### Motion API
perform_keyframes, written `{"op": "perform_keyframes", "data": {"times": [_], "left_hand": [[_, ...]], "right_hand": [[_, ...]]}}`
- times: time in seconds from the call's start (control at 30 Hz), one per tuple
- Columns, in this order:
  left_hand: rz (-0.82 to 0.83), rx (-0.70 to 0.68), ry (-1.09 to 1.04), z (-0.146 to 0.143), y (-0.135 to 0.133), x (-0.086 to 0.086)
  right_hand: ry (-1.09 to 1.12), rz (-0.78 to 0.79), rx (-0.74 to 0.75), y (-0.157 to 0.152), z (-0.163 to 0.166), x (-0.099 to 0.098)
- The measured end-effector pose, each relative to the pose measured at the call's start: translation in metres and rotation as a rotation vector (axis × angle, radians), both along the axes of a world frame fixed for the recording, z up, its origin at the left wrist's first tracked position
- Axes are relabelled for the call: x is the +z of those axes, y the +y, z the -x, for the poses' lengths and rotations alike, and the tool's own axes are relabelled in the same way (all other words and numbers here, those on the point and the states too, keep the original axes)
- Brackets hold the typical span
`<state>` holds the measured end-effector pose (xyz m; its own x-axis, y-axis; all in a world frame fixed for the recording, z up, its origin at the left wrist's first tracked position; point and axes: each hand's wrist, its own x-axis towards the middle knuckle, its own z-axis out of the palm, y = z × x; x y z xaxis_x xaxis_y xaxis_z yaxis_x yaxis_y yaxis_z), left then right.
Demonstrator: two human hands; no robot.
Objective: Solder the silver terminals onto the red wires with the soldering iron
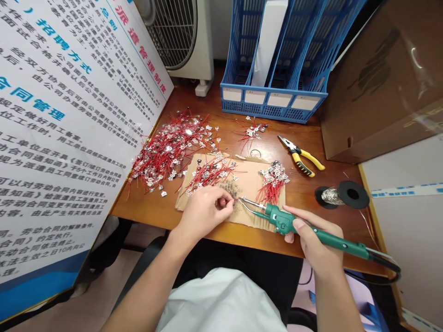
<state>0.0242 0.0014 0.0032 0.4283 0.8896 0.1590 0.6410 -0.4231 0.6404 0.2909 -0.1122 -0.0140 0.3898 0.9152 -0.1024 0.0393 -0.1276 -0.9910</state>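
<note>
My left hand [206, 210] rests on a scorched cardboard sheet [249, 184], fingers pinched on a small red-wired metal piece I can barely see. My right hand [316, 244] grips a green soldering iron [311, 233]. Its metal tip [244, 200] points left and meets the pinched piece at my left fingertips. A small heap of red-wired tabs [273, 180] lies just beyond the iron, and another heap [211, 173] lies just above my left hand.
A big pile of red-wired tabs [169, 150] covers the wooden desk [304, 189] at the left. Yellow-handled pliers [301, 157], a solder spool [342, 194], a blue file rack [277, 60], a cardboard box [384, 83], a fan [180, 37] and a printed board [62, 129] surround the work.
</note>
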Motion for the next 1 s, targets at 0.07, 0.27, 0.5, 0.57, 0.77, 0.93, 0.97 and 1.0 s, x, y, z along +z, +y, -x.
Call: {"op": "perform_keyframes", "data": {"times": [0.07,0.27,0.5,0.57,0.77,0.93,0.97,1.0], "left_hand": [[0.001,0.0,0.005,0.0003,0.0001,-0.0001],[0.018,0.004,0.026,0.0004,0.0009,0.0],[0.022,0.005,0.032,0.0009,0.0007,0.0006],[0.02,0.002,0.029,0.0007,0.0008,0.0008],[0.004,-0.005,0.025,0.0009,0.0011,0.0015],[-0.004,-0.002,0.02,0.0011,0.0011,0.0009],[-0.007,-0.002,0.019,0.0011,0.0011,0.0007],[-0.008,-0.002,0.019,0.0011,0.0012,0.0006]], "right_hand": [[0.009,-0.005,0.004,-0.0001,-0.0005,-0.0006],[0.025,0.002,-0.008,-0.0004,-0.0003,0.0003],[0.027,-0.017,-0.047,-0.0012,-0.0002,-0.0013],[0.019,-0.021,-0.058,-0.0014,0.0,-0.0019],[-0.005,0.003,-0.066,-0.0019,0.0015,-0.0002],[-0.005,-0.003,-0.066,-0.0017,0.0009,-0.0005],[-0.01,-0.004,-0.066,-0.0016,0.0007,-0.0006],[-0.015,-0.003,-0.068,-0.0015,0.0006,-0.0004]]}}
